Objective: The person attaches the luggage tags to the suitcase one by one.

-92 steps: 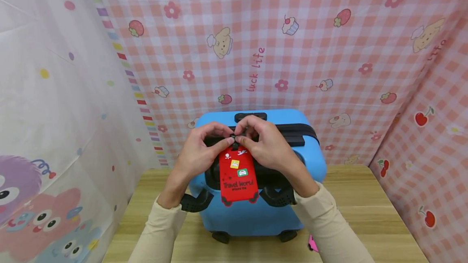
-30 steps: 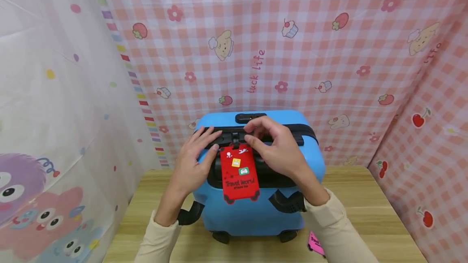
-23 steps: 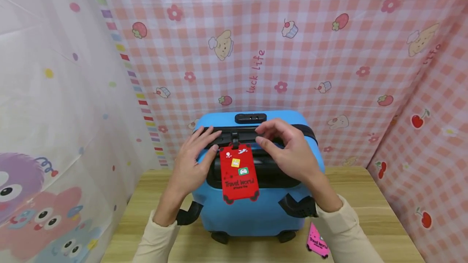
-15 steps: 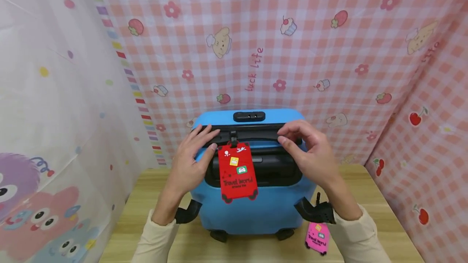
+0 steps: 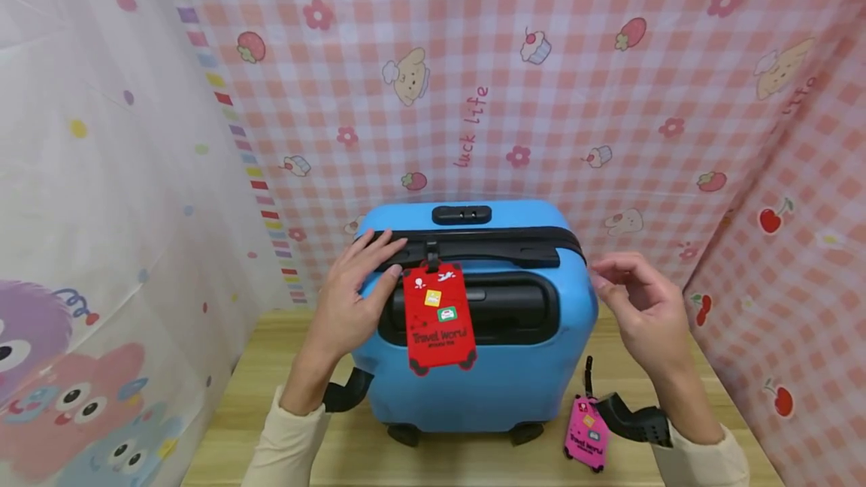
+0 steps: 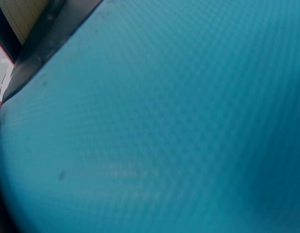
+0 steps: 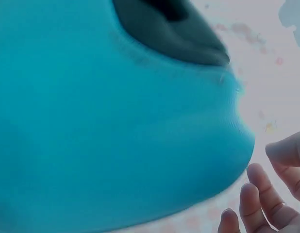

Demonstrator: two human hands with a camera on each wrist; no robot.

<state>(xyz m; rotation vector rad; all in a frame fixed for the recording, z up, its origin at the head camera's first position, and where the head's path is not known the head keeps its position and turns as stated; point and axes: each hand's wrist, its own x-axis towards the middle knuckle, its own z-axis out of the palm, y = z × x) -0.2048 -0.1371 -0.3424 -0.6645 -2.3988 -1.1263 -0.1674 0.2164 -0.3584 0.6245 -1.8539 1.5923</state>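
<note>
1. Since the earlier frame, the right hand (image 5: 646,314) has moved from the right end of the black carry handle (image 5: 487,250) to right of centre, beyond the blue suitcase (image 5: 467,397); its fingers bend loosely and hold nothing.
2. At centre left, the left hand (image 5: 352,303) rests, fingers spread and fairly straight, on the suitcase's top corner, probably steadying it.
3. Mid-frame, the red luggage tag (image 5: 440,352) hangs over the suitcase's front, since its black strap (image 5: 433,252) appears looped round the handle.
4. Black wheels (image 5: 404,434) keep the suitcase upright, presumably so the handle faces up.
5. At lower right, a pink luggage tag (image 5: 585,442) lies on the wood-grain tabletop (image 5: 365,464), seemingly within easy reach.
</note>
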